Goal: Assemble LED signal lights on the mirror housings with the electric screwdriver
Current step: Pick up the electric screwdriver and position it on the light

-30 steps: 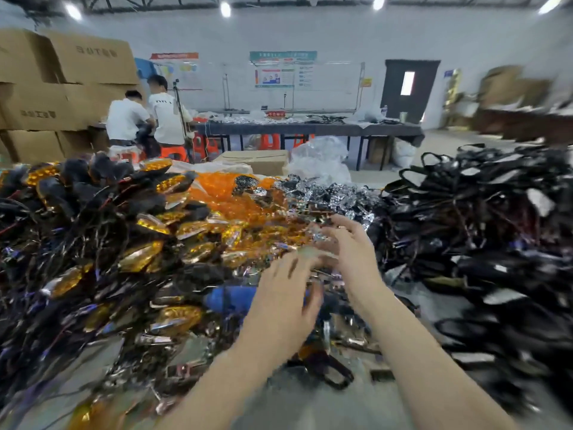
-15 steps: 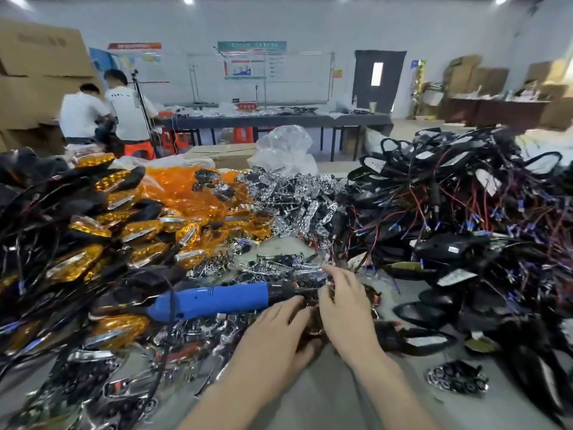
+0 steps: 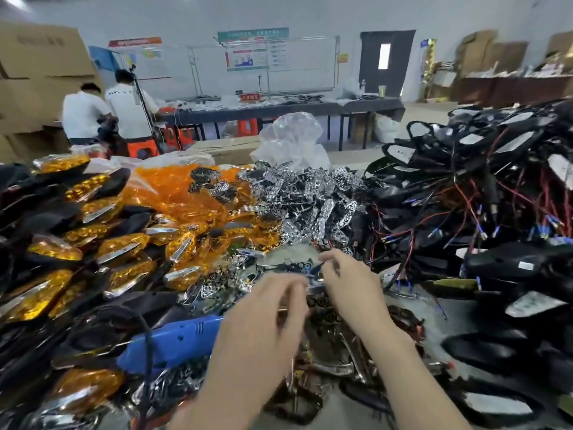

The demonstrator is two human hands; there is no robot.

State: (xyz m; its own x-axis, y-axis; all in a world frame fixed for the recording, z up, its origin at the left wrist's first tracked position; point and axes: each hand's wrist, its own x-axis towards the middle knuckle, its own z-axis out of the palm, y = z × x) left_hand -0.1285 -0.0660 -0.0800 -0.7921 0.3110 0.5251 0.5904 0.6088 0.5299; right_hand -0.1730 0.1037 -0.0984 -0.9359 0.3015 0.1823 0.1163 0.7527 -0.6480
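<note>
Amber lenses (image 3: 54, 254) are looking like glossy translucent plastic; reflector pile (image 3: 310, 193) is shining chrome-bright; black mirror housings (image 3: 508, 262) are reading smooth glossy plastic; blue screwdriver body (image 3: 179, 336) is looking smooth plastic; boxes (image 3: 46, 57) are showing matt cardboard.

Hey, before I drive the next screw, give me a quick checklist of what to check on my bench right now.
1. Electric screwdriver within reach: ok, it lies by the left hand.
2. Screwdriver gripped: not ok, neither hand holds it.
3. Part held between the left hand and right hand: cannot tell, the fingers are blurred.
4. Mirror housings to hand: ok, piled on the right.
5. Amber lenses stocked: ok, heaped ahead on the left.
6. Screws found: cannot tell, the small parts under the hands are too blurred.
</note>
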